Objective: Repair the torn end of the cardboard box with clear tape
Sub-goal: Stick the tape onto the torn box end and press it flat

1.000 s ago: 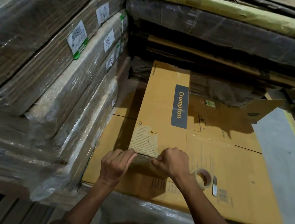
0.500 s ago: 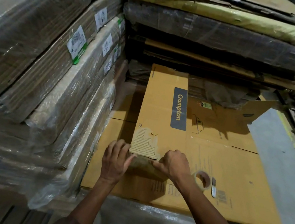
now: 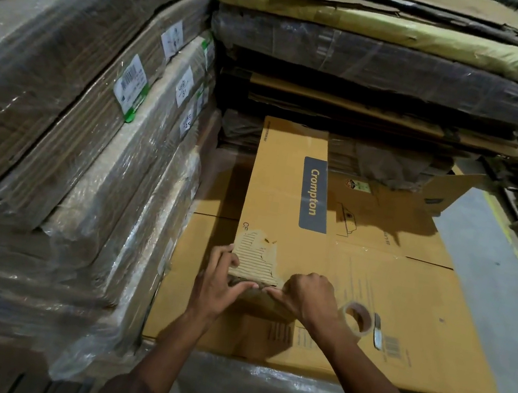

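A flattened yellow-brown cardboard box (image 3: 287,180) printed "Crompton" lies lengthwise on a larger flat carton (image 3: 403,306). Its near end is torn, with the pale corrugated layer (image 3: 252,257) laid bare. My left hand (image 3: 218,287) grips the torn near-left corner, fingers on the left edge and thumb along the near edge. My right hand (image 3: 308,295) is curled and pinches the near edge just right of the tear, thumb tip almost meeting the left thumb. A roll of clear tape (image 3: 356,317) lies on the larger carton just right of my right wrist.
A small cutter (image 3: 377,331) lies beside the tape roll. Plastic-wrapped stacks of flat cardboard (image 3: 73,131) rise on the left, and more bundles (image 3: 376,58) are piled behind the box. Grey floor with a yellow line (image 3: 514,259) runs along the right.
My left hand has shifted from lying flat beside the torn end to gripping its corner, thumb now along the near edge. My right hand has stayed on the near edge.
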`<state>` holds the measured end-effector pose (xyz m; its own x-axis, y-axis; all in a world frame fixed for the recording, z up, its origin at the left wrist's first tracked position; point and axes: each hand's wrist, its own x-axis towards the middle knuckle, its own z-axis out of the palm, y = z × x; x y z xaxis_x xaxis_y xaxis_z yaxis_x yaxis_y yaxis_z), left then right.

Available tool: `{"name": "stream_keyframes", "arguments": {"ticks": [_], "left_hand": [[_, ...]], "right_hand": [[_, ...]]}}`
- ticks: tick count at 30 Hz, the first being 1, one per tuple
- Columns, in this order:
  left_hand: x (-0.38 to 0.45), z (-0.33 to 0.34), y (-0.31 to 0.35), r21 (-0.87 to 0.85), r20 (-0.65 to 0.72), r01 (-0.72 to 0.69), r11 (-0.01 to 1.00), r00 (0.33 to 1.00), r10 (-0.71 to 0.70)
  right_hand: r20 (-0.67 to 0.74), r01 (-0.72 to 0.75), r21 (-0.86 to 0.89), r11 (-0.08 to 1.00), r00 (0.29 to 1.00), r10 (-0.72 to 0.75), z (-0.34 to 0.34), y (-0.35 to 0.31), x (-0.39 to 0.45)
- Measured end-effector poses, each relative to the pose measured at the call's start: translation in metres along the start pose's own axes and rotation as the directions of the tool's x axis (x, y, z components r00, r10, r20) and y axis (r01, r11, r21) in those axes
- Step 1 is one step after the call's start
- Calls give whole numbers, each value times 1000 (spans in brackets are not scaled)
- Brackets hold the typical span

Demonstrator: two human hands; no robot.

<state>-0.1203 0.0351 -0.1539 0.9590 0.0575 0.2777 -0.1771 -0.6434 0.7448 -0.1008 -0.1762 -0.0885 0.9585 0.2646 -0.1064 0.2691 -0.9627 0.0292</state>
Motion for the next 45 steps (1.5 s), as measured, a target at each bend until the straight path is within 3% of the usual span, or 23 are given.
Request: {"name": "stream_keyframes", "arguments": {"ticks": [5,8,12,20,25,31,35,38,41,45], "left_hand": [[1,-5,-6,-31,29,-76,997,997,76],[1,-6,-11,-39,20,-129,991,991,130],[-1,-9,-10,-96,19,-88,992,996,91],[4,-13,-3,-319,29,124,940,992,-121],[2,-10,5,-448,5,217,868,971,-240],[2,-10,15,-669,93,385,636,892,-442],[1,-1,22,-578,13,399,712,877,-480],[3,10,27,-449,37,431,782,884,-466],[7,13,33,-326,77,515,793,851,-520],[8,2,25,-336,130,382,861,924,-359]], "right_hand": [[56,136,132,982,988,-144,7,25,6],[45,145,264,954,986,-163,11,38,6],[16,105,404,909,992,-122,8,33,2],[-79,82,550,831,996,-46,10,30,1],[43,-13,539,842,999,-12,1,26,7],[234,-196,523,830,969,81,-14,16,19],[337,-325,568,756,930,147,-27,13,26],[393,-328,480,814,910,135,-35,11,31],[356,-322,326,889,913,200,-34,1,35],[369,-368,363,856,900,231,-33,-2,36]]}}
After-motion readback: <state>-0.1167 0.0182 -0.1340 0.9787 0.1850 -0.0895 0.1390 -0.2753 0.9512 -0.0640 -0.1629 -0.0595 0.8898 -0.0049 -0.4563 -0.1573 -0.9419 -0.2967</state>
